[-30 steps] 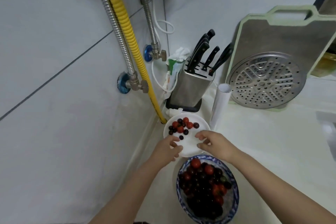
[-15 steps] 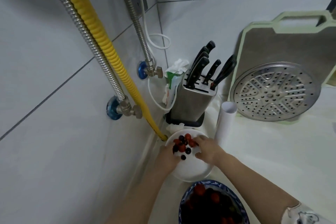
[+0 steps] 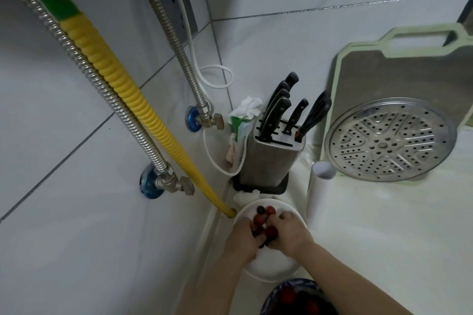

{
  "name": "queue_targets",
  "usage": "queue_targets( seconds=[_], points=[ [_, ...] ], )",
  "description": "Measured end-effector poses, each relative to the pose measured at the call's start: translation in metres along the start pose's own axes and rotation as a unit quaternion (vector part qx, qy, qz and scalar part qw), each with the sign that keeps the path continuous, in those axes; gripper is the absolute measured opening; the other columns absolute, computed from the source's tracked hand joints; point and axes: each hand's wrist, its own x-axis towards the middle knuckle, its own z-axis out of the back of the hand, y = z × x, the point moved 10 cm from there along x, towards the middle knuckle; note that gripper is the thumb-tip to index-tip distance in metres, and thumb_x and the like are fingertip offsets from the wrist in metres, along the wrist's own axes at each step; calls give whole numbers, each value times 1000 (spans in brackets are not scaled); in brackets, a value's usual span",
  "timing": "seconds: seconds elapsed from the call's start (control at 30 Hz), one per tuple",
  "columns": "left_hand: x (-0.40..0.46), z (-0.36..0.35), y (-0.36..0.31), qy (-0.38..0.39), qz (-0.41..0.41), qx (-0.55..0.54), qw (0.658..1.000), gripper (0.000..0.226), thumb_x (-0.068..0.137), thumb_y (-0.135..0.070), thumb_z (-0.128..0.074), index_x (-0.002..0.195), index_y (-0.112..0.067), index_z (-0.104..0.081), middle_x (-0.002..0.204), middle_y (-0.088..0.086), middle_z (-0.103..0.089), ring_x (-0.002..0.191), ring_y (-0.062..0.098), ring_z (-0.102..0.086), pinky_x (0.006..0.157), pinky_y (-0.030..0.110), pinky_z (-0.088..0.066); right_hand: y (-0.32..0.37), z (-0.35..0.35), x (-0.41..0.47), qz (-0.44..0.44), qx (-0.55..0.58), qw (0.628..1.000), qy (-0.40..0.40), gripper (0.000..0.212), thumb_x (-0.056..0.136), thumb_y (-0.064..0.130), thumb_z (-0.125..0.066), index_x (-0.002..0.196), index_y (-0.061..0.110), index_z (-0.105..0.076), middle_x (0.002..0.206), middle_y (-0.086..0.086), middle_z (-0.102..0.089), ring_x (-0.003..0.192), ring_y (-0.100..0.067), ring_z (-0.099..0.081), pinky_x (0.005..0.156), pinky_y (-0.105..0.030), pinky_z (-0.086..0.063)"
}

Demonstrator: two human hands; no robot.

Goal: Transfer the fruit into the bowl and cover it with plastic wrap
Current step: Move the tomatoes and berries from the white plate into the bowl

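A white plate lies on the counter by the left wall, with small red and dark fruit on its far half. My left hand and my right hand are both over the plate, fingers curled round the fruit from either side and gathering a cluster between them. The blue patterned bowl, with red and dark fruit inside, shows at the bottom edge, partly cut off. A white roll of plastic wrap stands upright just right of the plate.
A steel knife block with black-handled knives stands behind the plate. A perforated steel steamer tray leans on a green cutting board at the right. Metal and yellow hoses run down the left wall.
Both hands moved forward over the plate and closed in round the fruit. The view tilted up, so the bowl slid to the bottom edge.
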Motion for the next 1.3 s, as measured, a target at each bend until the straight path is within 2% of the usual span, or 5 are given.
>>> queue_targets(
  seconds=[0.3,0.57,0.7,0.9,1.3],
  points=[
    [-3,-15,4,46,-13,-14,999,29,90,-30,-61,113,-13,-60,107,9,-68,71,21,-60,68,33,-54,-1,-7,-14,18,31,999,20,56,79,42,-60,130,25,-45,131,-9,-48,124,-26,-37,105,-30,-29],
    [-9,-9,17,42,13,-91,995,10,86,-16,-65,88,-20,-57,86,-2,-62,71,17,-61,62,24,-53,6,-15,-25,33,-3,998,45,39,85,39,-56,120,23,-58,126,-7,-44,120,-26,-39,105,-32,-34],
    [-16,-6,22,36,14,-160,986,29,83,-14,-70,110,-11,-61,109,10,-66,75,19,-66,62,23,-56,11,-16,-31,39,-10,997,63,34,87,32,-55,118,20,-62,127,-10,-45,119,-29,-39,106,-29,-33],
    [-49,5,5,46,-28,-235,971,30,85,-13,-69,113,-13,-58,83,1,-64,62,12,-65,67,25,-58,12,21,-60,49,104,993,-11,29,83,36,-64,109,23,-68,109,-2,-54,106,-20,-53,96,-24,-41],
    [-156,-40,-2,164,-71,-278,944,26,84,-18,-71,109,-18,-63,92,4,-67,59,11,-67,64,26,-60,-2,9,-196,-2,284,956,-67,17,81,31,-70,88,44,-61,90,14,-55,87,-2,-56,76,-3,-38]
  ],
)
